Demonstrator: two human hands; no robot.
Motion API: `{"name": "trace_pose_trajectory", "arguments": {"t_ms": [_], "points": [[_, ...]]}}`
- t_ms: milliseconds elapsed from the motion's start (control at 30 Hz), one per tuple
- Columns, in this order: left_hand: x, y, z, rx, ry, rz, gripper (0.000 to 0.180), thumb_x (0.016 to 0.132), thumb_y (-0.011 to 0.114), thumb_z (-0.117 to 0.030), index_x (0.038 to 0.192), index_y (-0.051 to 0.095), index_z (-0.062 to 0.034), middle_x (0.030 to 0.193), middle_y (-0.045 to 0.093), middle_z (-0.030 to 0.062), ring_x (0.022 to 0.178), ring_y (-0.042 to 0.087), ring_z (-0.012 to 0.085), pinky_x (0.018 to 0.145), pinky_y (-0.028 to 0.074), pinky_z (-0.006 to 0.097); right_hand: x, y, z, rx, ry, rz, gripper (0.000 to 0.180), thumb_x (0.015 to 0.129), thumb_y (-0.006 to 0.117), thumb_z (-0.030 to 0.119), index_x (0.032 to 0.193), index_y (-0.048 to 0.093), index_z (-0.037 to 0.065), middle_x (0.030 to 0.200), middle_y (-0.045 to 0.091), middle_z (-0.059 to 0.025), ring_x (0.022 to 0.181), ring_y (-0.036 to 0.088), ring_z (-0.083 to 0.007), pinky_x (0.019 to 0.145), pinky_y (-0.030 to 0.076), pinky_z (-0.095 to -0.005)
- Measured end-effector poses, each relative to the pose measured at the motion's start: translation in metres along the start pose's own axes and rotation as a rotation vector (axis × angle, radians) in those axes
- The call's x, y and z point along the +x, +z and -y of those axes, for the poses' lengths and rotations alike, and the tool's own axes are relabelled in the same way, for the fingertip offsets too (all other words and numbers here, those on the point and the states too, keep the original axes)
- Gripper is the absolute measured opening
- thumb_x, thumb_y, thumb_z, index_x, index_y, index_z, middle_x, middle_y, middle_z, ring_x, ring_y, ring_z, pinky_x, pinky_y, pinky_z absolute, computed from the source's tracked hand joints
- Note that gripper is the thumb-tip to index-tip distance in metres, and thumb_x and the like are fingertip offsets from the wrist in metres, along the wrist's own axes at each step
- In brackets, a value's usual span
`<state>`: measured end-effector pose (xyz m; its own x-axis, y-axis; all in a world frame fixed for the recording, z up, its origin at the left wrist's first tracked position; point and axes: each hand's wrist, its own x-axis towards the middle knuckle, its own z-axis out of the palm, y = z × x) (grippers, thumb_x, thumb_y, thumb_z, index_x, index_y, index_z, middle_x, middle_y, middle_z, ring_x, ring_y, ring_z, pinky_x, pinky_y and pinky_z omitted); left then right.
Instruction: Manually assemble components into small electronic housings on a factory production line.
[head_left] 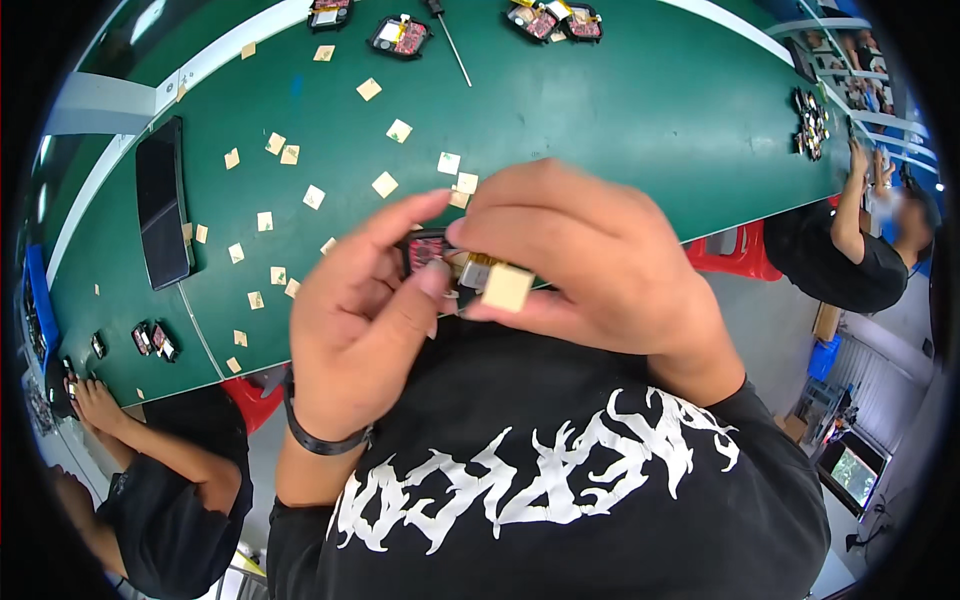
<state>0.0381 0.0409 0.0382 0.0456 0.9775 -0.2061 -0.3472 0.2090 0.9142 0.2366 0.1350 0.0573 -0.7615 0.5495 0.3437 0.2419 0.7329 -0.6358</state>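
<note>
Close to my chest, both hands hold a small electronic device with a black housing and a red circuit board (pixel 428 250). My left hand (pixel 350 325), with a black band on the wrist, grips the board side, its thumb lying over the lower edge. My right hand (pixel 600 265) is curled round the other side, fingertips at the top edge and thumb below. Between the right fingers and thumb show a silver pouch battery (pixel 474 273) with yellow tape and a pale square pad (pixel 507 288). Whether the pad is attached to the device, I cannot tell; the fingers hide much of it.
Many pale square pieces (pixel 385 184) lie scattered over the green table (pixel 620 110). Similar open devices (pixel 400 37) stand at the far edge, near a screwdriver (pixel 455 45). A black flat panel (pixel 163 205) lies at left. Co-workers sit to the left and right.
</note>
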Motion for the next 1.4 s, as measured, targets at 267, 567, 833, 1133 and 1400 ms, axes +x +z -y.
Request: {"name": "trace_pose_trajectory", "arguments": {"t_ms": [267,567,833,1133,1400], "points": [[0.004,0.007,-0.008,0.124,0.013,-0.147,0.04,0.093,0.059,0.001,0.133,0.052,0.0063,0.104,0.068,0.0148,0.08,0.065,0.0114,0.067,0.052,0.022,-0.023,-0.024,-0.008,0.082,0.31,0.05,0.025,0.087,0.071,0.02,0.082,0.057,0.0,0.073,0.054,-0.006,0.062,0.049,-0.018,0.054,0.037,-0.0291],[0.007,0.02,-0.007,0.231,-0.024,-0.251,0.036,0.091,0.061,0.003,0.126,0.057,0.0084,0.095,0.069,0.013,0.073,0.066,0.0125,0.068,0.055,0.023,-0.024,-0.013,0.011,0.208,0.469,-0.045,0.016,0.084,0.071,0.004,0.09,0.058,-0.002,0.079,0.057,-0.0083,0.065,0.055,-0.016,0.057,0.041,-0.0277],[0.008,0.025,-0.003,0.256,0.049,-0.265,0.035,0.095,0.06,-0.002,0.128,0.057,0.0084,0.098,0.068,0.0127,0.077,0.068,0.0139,0.071,0.057,0.024,-0.017,-0.013,0.007,0.173,0.384,0.041,0.017,0.091,0.061,-0.001,0.108,0.057,-0.003,0.078,0.06,-0.0067,0.068,0.058,-0.0142,0.062,0.046,-0.0266],[0.007,0.024,0.005,0.279,0.226,-0.172,0.034,0.101,0.053,-0.011,0.128,0.054,0.0106,0.112,0.065,0.0161,0.095,0.067,0.0205,0.081,0.06,0.032,-0.018,0.0,0.014,0.553,0.613,0.026,0.011,0.098,0.056,0.005,0.101,0.046,0.001,0.078,0.064,-0.006,0.059,0.053,-0.0064,0.054,0.041,-0.0214],[0.005,0.021,0.011,0.303,0.283,-0.135,0.034,0.1,0.054,-0.009,0.128,0.053,0.0097,0.118,0.063,0.017,0.103,0.066,0.0206,0.085,0.059,0.032,-0.018,0.012,0.019,0.912,0.847,-0.038,0.014,0.098,0.056,0.008,0.103,0.044,0.002,0.08,0.067,-0.0103,0.053,0.047,-0.0046,0.049,0.038,-0.0189]]}}
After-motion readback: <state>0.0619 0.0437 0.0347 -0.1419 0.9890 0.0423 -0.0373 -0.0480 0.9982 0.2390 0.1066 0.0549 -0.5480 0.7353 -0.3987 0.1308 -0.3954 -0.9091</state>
